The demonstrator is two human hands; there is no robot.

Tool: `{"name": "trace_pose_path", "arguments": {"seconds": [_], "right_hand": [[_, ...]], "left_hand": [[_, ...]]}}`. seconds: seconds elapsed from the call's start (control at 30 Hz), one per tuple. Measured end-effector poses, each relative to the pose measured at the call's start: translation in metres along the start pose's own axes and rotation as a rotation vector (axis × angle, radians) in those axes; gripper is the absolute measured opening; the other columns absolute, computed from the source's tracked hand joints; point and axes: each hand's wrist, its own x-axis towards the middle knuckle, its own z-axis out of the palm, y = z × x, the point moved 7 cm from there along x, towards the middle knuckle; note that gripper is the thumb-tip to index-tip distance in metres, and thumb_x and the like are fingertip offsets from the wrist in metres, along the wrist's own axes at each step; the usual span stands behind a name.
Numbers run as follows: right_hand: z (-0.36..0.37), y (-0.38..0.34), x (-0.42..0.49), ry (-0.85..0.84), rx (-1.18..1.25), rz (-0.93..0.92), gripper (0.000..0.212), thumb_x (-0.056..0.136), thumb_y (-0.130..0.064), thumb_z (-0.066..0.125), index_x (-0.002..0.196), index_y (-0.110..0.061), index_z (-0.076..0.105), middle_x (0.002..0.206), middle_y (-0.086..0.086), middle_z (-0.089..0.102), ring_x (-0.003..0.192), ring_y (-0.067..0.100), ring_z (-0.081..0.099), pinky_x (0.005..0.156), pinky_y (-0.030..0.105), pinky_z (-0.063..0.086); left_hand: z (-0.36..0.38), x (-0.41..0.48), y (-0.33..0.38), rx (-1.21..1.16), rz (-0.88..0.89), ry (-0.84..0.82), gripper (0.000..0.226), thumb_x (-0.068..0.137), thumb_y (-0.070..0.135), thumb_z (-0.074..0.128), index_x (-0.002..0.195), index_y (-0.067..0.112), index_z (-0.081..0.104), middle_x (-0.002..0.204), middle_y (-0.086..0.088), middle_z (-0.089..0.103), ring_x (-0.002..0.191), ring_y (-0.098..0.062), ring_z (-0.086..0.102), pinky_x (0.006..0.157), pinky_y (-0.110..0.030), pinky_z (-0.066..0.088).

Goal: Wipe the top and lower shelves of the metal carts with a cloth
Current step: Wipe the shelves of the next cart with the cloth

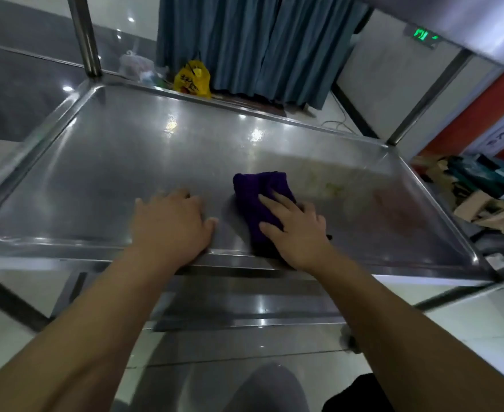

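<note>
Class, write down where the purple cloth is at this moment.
In the head view, the cloth lies on the shelf near its front edge, right of centre, under the right hand; the left hand rests flat just left of it.

Both bare arms are reaching forward, the left hand (170,224) lying flat, palm down, the right hand (298,233) pressing down with straight, spread fingers (271,202).

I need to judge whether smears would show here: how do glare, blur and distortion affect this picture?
Head view: bright light reflections spot the shiny stainless-steel cart shelf and could mask smears; the wide-angle lens bows its rim; the brown cardboard boxes at right are blurred, while the folded purple cloth under the right hand looks fairly sharp.
</note>
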Motion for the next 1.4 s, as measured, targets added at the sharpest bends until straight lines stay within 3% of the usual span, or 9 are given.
{"name": "trace_pose_path", "arguments": {"seconds": [0.13, 0.3, 0.43, 0.6, 0.73, 0.87, 1.13, 1.33, 1.4], "right_hand": [[-0.025, 0.072, 0.009, 0.028, 0.096, 0.094, 0.054, 0.087, -0.053, 0.046, 0.139, -0.046, 0.035, 0.152, -0.014, 0.028, 0.132, 0.023, 0.029, 0.109, 0.043, 0.024], [-0.04, 0.152, 0.037, -0.001, 0.009, 0.643, 0.065, 0.092, -0.046, 0.036, 0.15, -0.035, 0.009, 0.159, 0.002, 0.005, 0.141, 0.037, 0.006, 0.109, 0.054, 0.009], [-0.02, 0.082, 0.087, -0.055, -0.065, 0.372, 0.058, 0.093, -0.043, 0.032, 0.148, -0.033, 0.017, 0.159, 0.001, 0.003, 0.14, 0.04, 0.003, 0.108, 0.059, 0.01], [0.0, 0.026, 0.083, -0.057, 0.01, -0.129, 0.057, 0.086, -0.053, 0.037, 0.141, -0.053, 0.021, 0.154, -0.015, 0.019, 0.125, 0.022, 0.021, 0.095, 0.042, 0.023], [-0.025, 0.113, 0.082, -0.009, 0.108, 0.124, 0.052, 0.091, -0.042, 0.044, 0.142, -0.044, 0.032, 0.155, -0.009, 0.022, 0.138, 0.026, 0.023, 0.112, 0.048, 0.02], [-0.035, 0.148, 0.074, -0.044, -0.027, 0.45, 0.054, 0.093, -0.033, 0.034, 0.147, -0.03, 0.025, 0.158, -0.001, 0.008, 0.141, 0.037, 0.006, 0.109, 0.06, 0.011], [-0.017, 0.079, 0.03, -0.071, 0.088, -0.135, 0.056, 0.085, -0.056, 0.035, 0.14, -0.055, 0.023, 0.153, -0.02, 0.02, 0.122, 0.019, 0.027, 0.09, 0.033, 0.024], [-0.046, 0.193, -0.001, 0.049, 0.026, 0.491, 0.054, 0.095, -0.045, 0.035, 0.146, -0.043, 0.019, 0.157, -0.01, 0.013, 0.14, 0.028, 0.016, 0.107, 0.045, 0.016], [-0.042, 0.175, -0.011, 0.054, 0.003, 0.503, 0.056, 0.094, -0.046, 0.034, 0.146, -0.043, 0.016, 0.157, -0.01, 0.012, 0.138, 0.034, 0.015, 0.105, 0.05, 0.018]], "left_hand": [[-0.005, -0.003, 0.006, -0.021, -0.071, 0.031, 0.041, 0.089, 0.051, 0.044, 0.099, 0.015, 0.062, 0.105, -0.007, 0.057, 0.1, -0.035, 0.055, 0.09, -0.051, 0.044], [0.0, -0.001, 0.036, -0.162, 0.016, 0.11, 0.038, 0.087, 0.042, 0.053, 0.115, 0.018, 0.06, 0.123, -0.004, 0.056, 0.109, -0.033, 0.055, 0.09, -0.044, 0.046], [0.011, 0.0, 0.073, -0.168, 0.124, 0.081, 0.034, 0.09, 0.044, 0.048, 0.116, 0.025, 0.06, 0.13, 0.003, 0.055, 0.116, -0.025, 0.052, 0.093, -0.035, 0.042], [0.021, 0.001, 0.075, -0.063, 0.078, 0.074, 0.034, 0.092, 0.047, 0.043, 0.118, 0.033, 0.061, 0.133, 0.007, 0.053, 0.114, -0.021, 0.052, 0.096, -0.037, 0.039], [0.022, 0.001, 0.074, -0.09, 0.065, 0.094, 0.034, 0.091, 0.046, 0.044, 0.115, 0.031, 0.063, 0.129, 0.006, 0.055, 0.112, -0.023, 0.054, 0.099, -0.042, 0.039], [0.026, 0.003, 0.079, -0.042, 0.054, 0.073, 0.032, 0.092, 0.043, 0.041, 0.111, 0.028, 0.062, 0.123, 0.002, 0.057, 0.112, -0.024, 0.052, 0.1, -0.047, 0.035], [0.019, 0.0, 0.083, -0.049, 0.032, 0.057, 0.033, 0.092, 0.043, 0.044, 0.11, 0.023, 0.063, 0.117, -0.002, 0.057, 0.105, -0.027, 0.054, 0.097, -0.047, 0.041], [0.017, 0.003, 0.096, 0.014, -0.004, 0.024, 0.037, 0.09, 0.046, 0.044, 0.104, 0.018, 0.063, 0.112, -0.005, 0.056, 0.102, -0.03, 0.055, 0.085, -0.042, 0.044], [0.016, 0.007, 0.113, 0.032, 0.041, 0.032, 0.038, 0.091, 0.044, 0.043, 0.103, 0.015, 0.064, 0.112, -0.008, 0.056, 0.102, -0.032, 0.055, 0.085, -0.04, 0.045]]}}
